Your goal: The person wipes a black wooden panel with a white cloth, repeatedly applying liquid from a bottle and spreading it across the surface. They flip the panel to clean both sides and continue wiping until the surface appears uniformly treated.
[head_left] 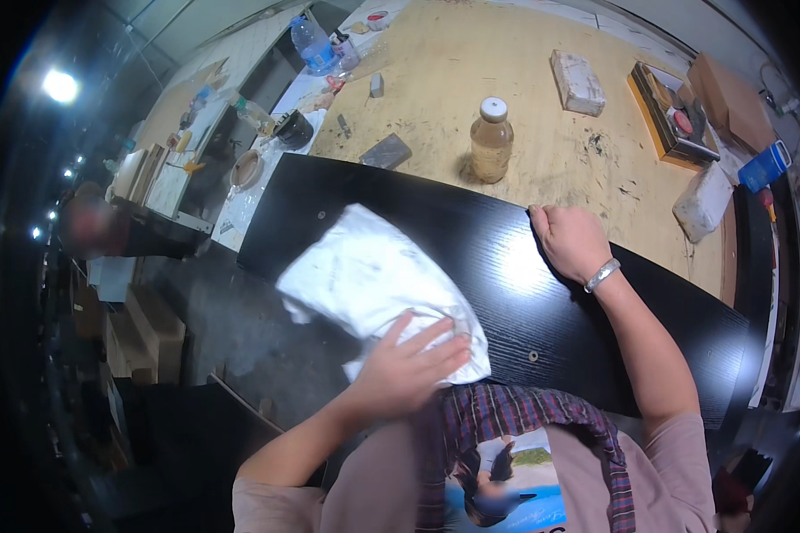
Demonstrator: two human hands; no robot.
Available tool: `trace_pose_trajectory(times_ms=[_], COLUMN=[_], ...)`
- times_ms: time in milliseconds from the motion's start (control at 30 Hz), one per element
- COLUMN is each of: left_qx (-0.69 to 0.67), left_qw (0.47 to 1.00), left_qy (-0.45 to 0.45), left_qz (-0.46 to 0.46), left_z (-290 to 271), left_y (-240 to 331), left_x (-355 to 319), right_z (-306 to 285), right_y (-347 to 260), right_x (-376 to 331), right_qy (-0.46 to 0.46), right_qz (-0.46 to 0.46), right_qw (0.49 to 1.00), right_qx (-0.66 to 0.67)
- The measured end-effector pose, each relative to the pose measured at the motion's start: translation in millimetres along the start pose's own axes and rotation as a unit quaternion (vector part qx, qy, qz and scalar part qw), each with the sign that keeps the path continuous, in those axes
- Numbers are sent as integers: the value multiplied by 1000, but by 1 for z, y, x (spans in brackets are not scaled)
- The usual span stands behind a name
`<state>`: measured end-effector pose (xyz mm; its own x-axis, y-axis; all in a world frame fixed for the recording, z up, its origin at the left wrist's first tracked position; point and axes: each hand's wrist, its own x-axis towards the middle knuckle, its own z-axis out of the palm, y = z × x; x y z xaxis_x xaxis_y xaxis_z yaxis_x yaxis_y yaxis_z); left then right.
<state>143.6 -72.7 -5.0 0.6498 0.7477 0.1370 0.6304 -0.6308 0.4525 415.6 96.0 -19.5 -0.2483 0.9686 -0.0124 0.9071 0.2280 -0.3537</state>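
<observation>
A long black wood-grain board (400, 209) lies across the near part of the table. My left hand (409, 362) rests with its fingers spread on a white cloth (373, 266), which covers part of the board's left half and hangs past its near edge. Thin smudges mark the cloth. My right hand (573, 240), a silver bracelet at its wrist, is curled round the board's far edge with the thumb along it. Small round fittings show in the board's face, one near the left end and one near my body.
Beyond the board, a bottle of yellowish liquid (492, 142) stands on the wooden tabletop (436, 53). A grey block (386, 152) lies left of it. At right are a pale wrapped block (578, 83) and an open box of items (671, 115). Clutter lines the left edge.
</observation>
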Motion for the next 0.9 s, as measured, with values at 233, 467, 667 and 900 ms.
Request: trace_pose_trajectory(times_ms=[233, 467, 667, 900], left_qx=[103, 41, 95, 43], left_qw=[993, 974, 920, 887], left_qy=[4, -146, -193, -247], left_qz=[-51, 170, 328, 387], left_z=[-28, 1, 54, 83], left_y=[-39, 24, 68, 121], left_x=[-55, 68, 137, 164], right_z=[-1, 12, 8, -71], right_y=[-6, 1, 56, 211], right_x=[-5, -1, 7, -137], right_qy=[-5, 46, 165, 238], right_qz=[4, -67, -33, 206], right_qw=[1000, 996, 972, 949], right_qx=[7, 28, 166, -16])
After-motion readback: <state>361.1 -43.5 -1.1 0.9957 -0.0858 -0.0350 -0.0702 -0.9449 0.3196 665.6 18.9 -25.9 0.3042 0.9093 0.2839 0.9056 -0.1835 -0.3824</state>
